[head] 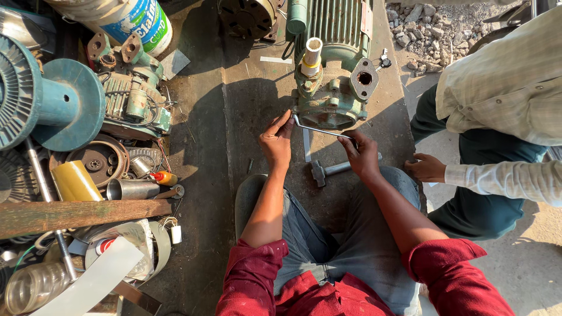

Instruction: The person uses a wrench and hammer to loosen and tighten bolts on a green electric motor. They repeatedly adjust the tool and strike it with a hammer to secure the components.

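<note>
A green water pump with its motor (pixel 331 70) stands on the dark floor in front of my knees. A thin bent metal rod (pixel 321 130) lies across the pump's round front face. My left hand (pixel 277 139) pinches the rod's bent left end. My right hand (pixel 362 155) grips its right end. Below the rod, a steel hammer (pixel 328 171) rests on the floor, with a flat metal strip (pixel 307 145) beside it.
Another person crouches at the right, a hand (pixel 426 168) near my right knee. At the left lies a heap of parts: a teal spool (pixel 55 102), another green pump (pixel 132 93), a yellow can (pixel 75 181), a wooden plank (pixel 82 213). Rubble (pixel 433 26) lies at the top right.
</note>
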